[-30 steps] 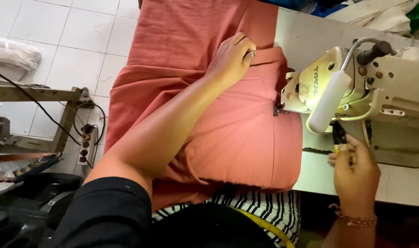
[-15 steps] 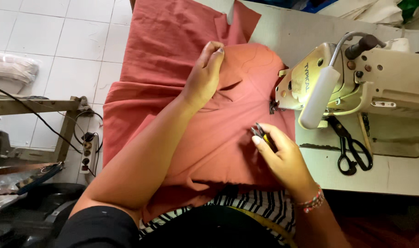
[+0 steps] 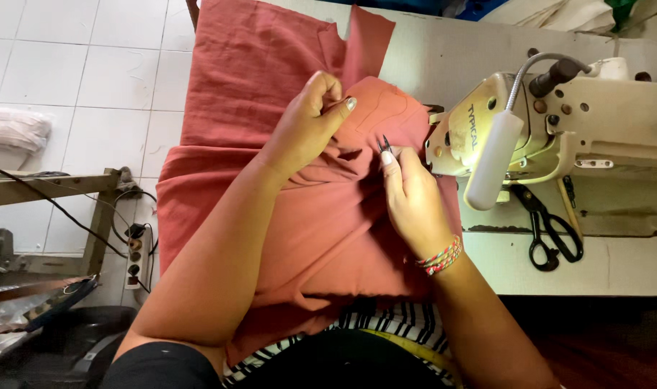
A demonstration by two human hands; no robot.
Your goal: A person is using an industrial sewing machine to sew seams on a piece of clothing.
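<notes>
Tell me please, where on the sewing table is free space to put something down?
Bare tabletop lies right of the black scissors, below the sewing machine. Another patch sits between the red fabric and the machine. Around both hands, left and right, it is crowded.

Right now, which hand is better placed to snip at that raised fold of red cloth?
Probably the right hand: it holds small thread snips with the tips at the fold. The left hand is pinching the red cloth up.

Bright even daylight, soft shadows, sharp
</notes>
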